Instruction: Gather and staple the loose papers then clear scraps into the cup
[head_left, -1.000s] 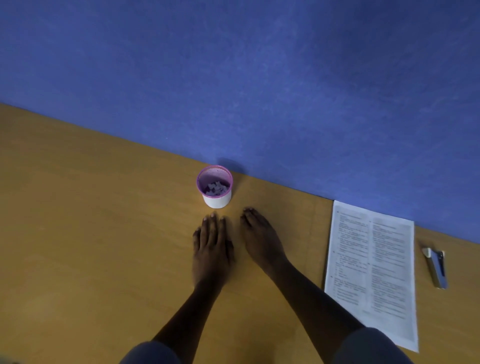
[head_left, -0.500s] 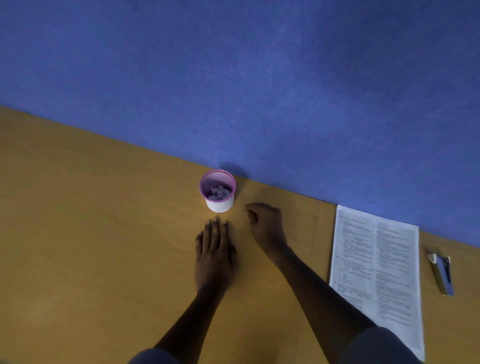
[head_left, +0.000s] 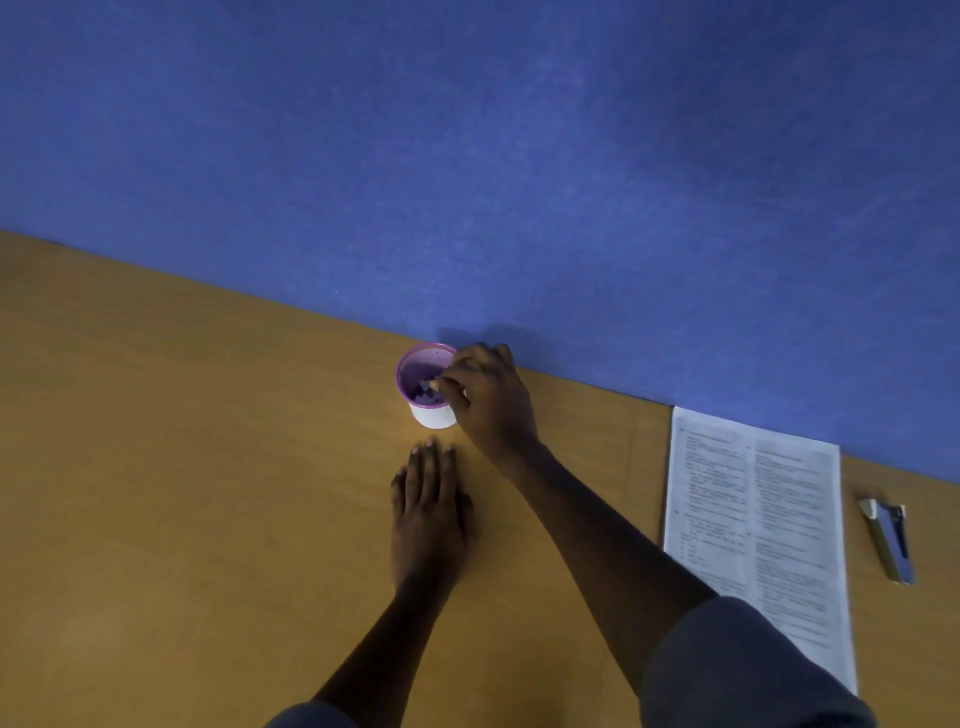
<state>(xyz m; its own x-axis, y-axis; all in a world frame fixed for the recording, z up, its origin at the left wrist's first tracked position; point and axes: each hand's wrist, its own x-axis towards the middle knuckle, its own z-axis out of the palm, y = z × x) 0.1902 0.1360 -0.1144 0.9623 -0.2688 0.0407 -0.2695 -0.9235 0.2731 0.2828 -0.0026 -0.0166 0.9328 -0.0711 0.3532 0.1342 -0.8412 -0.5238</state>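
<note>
A small white cup (head_left: 432, 417) with a purple rim stands on the wooden table (head_left: 182, 467) close to the blue wall. Several paper scraps (head_left: 422, 391) lie inside it. My right hand (head_left: 491, 400) hovers over the cup's right rim, its fingertips pinched together above the opening on what looks like a small pale scrap. My left hand (head_left: 428, 514) lies flat on the table just in front of the cup, fingers stretched out and holding nothing. The printed papers (head_left: 753, 519) lie in one neat stack at the right.
A blue and silver stapler (head_left: 889, 540) lies on the table to the right of the papers. The blue wall (head_left: 519, 156) runs along the table's far edge, right behind the cup. Grey sleeves cover both upper arms at the bottom.
My right hand curled its fingers on the table beside the cup, then lifted and moved left over the cup's mouth. The left hand stayed flat in place.
</note>
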